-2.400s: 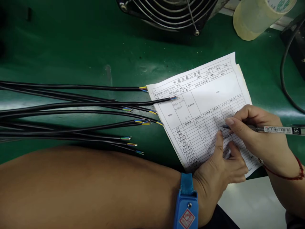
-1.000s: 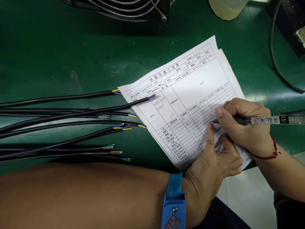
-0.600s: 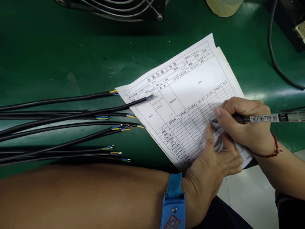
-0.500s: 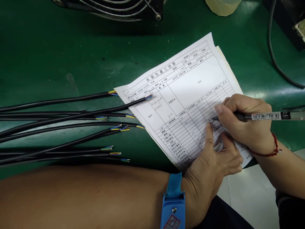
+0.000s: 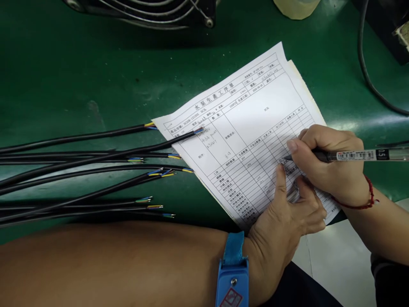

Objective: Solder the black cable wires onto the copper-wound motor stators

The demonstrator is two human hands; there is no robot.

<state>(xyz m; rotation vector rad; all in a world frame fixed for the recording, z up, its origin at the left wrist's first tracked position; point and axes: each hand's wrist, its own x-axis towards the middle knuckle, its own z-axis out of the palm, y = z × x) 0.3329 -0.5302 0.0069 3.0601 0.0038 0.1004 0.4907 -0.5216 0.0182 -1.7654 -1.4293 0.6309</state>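
A printed form sheet point(image 5: 252, 115) lies slanted on the green mat point(image 5: 79, 76). My right hand point(image 5: 332, 166) is closed on a pen point(image 5: 361, 154) whose tip touches a row of the form's table. My left hand point(image 5: 287, 221) rests on the sheet's lower edge, thumb stretched up beside the pen tip, fingers pressed flat on the paper. A blue wrist strap point(image 5: 232, 273) wraps my left wrist. A red cord circles my right wrist.
Several black cables point(image 5: 79, 170) with stripped coloured ends lie left of the sheet, one tip resting on it. A wire-grilled fan point(image 5: 153, 10) stands at the back. A tape roll point(image 5: 295, 4) and a black cord point(image 5: 367, 76) sit at the back right.
The view has shifted, so the sheet sits lower and further left in frame than 2.4 s ago. The pen tip has crept slightly along the row. My left hand stays pressed on the paper.
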